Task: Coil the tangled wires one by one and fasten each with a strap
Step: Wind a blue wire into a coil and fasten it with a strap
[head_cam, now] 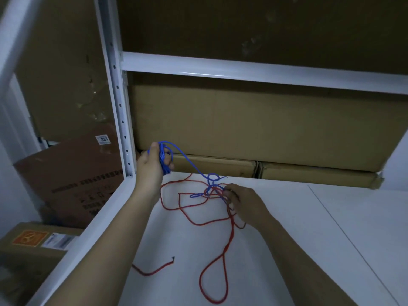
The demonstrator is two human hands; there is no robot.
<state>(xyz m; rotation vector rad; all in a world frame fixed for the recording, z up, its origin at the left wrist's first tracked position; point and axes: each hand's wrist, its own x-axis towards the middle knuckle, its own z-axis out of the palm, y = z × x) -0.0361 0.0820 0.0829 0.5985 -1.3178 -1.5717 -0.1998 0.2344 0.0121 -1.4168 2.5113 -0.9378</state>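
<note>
My left hand (pixel 152 166) is raised above the white shelf (pixel 298 239) and grips a bundle of coiled blue wire (pixel 163 157). From that coil a blue strand (pixel 192 164) runs down and right into a knot (pixel 213 184) where it tangles with a red wire (pixel 229 239). My right hand (pixel 245 204) rests on the shelf and pinches the wires at the right side of the knot. The red wire lies in loose loops across the shelf, one end (pixel 172 258) near the front left.
Long cardboard boxes (pixel 242 129) fill the back of the shelf under a white crossbeam (pixel 242 68). A white perforated upright (pixel 120 111) stands at the left. More cardboard boxes (pixel 72 180) sit on the floor left of the rack.
</note>
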